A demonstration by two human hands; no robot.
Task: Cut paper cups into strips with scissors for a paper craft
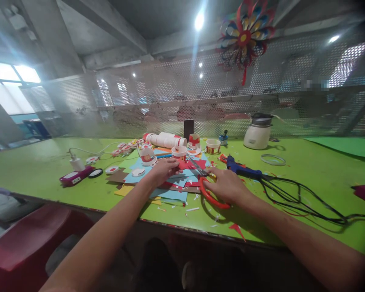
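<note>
Head view: right hand [228, 186] grips red scissors [208, 190], left hand [164, 169] pinches red paper [182, 165] just beside.

You've got one pair of red scissors [207, 187], one blue glue gun [241, 169], one white pot [258, 132], four or so paper cups [179, 153], one stack of cups [164, 140], and one paper pinwheel [245, 35] up top.

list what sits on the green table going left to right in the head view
pink device → left hand → scissors → right hand → glue gun → white cooker → black cable
</note>
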